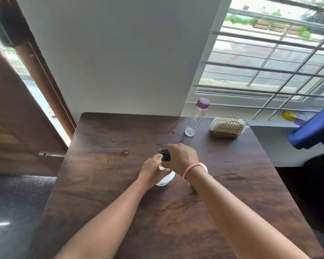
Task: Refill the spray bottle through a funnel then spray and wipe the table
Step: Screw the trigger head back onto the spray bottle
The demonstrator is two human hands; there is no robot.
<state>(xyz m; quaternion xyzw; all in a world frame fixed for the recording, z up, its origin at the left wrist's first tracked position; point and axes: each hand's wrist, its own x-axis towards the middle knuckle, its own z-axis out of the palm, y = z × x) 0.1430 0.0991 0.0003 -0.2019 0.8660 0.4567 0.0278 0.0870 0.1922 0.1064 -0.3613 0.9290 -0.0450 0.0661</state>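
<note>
Both hands gripping the white plastic spray bottle (166,179) mid-table.
Left hand (151,170) is wrapping its body, right hand (180,157) clasping the black trigger head (165,154); clear purple-capped bottle (195,116) and gold wire napkin holder (227,128) are standing well apart near the dark wooden table (101,184)'s far edge.

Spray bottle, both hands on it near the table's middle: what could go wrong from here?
1. The right hand grips the black spray head while the left hand holds the spray bottle; a hard twist could tip it and spill on the table.
2. The tall water bottle stands upright just beyond; a reaching arm might knock it over.
</note>
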